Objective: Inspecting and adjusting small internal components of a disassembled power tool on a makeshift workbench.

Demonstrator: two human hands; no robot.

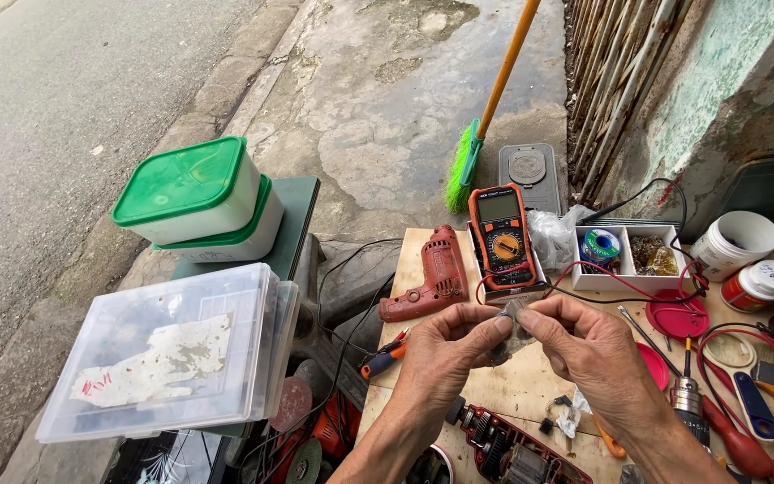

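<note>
Both hands meet above the wooden table [503, 385]: the left hand [445, 354] and right hand [589, 345] pinch a small clear plastic piece [511, 324] between their fingertips. Behind, a white divided tray [624, 280] holds a solder spool [599, 246] and amber bits [654, 255].

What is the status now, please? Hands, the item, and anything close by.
Left hand and right hand together pinch a small grey part. Held above wooden board. Multimeter and red drill just beyond.

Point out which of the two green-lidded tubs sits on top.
The upper green-lidded tub is the one whose whole lid shows, tilted toward the road. The lower tub shows only a strip of green rim beneath it.
</note>
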